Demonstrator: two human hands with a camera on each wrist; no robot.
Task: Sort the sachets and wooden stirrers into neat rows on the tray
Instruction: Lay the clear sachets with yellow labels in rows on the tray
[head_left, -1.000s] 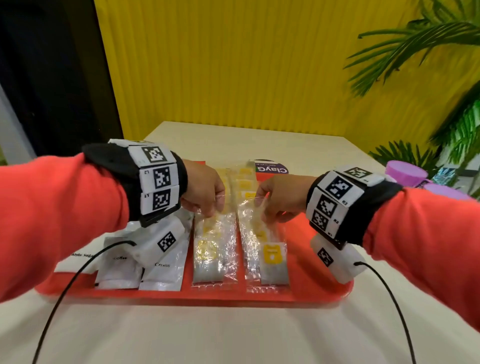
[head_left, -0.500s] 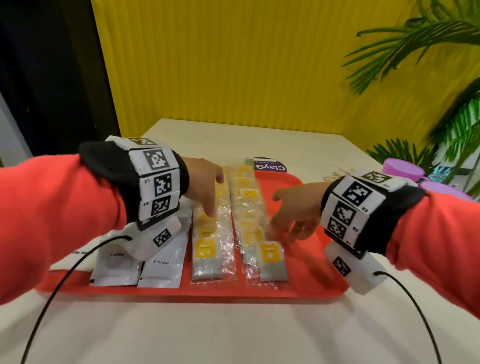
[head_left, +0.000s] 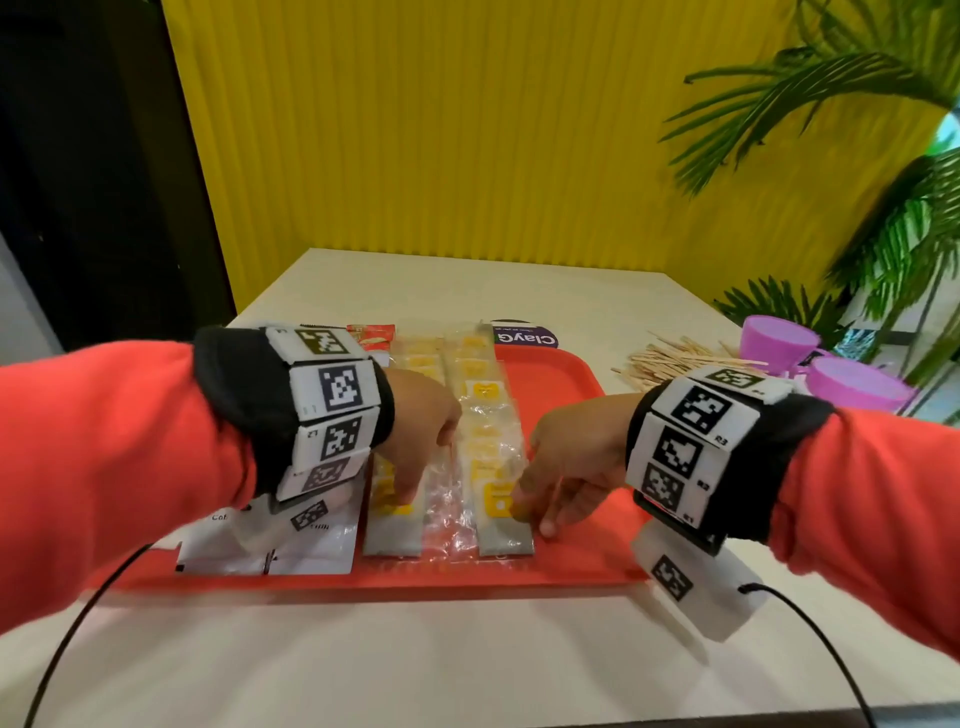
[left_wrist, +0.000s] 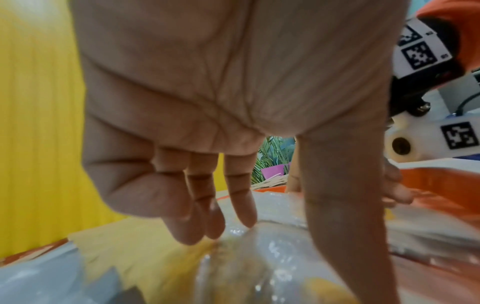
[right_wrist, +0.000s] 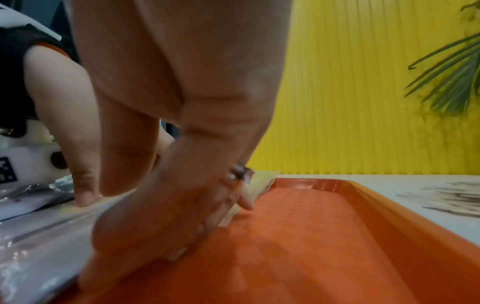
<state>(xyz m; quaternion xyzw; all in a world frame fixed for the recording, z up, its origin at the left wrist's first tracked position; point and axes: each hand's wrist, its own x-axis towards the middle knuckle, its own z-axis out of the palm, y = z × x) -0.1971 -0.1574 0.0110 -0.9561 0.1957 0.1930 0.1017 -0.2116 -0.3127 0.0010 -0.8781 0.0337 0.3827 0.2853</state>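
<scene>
Legibly, "ClayG" sign (head_left: 524, 339) behind tray (head_left: 561, 374).

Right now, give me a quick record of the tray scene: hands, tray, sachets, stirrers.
left hand: fingers pressing down on the left yellow sachet row
right hand: fingers pressing on the right yellow sachet row, at its near end
tray: red, right part bare
white sachets: near left corner of tray
stirrers: loose pile on table, off the tray

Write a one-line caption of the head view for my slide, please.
Both hands, left hand and right hand, press two rows of yellow sachets flat on a red tray; wooden stirrers wait on the table.
</scene>
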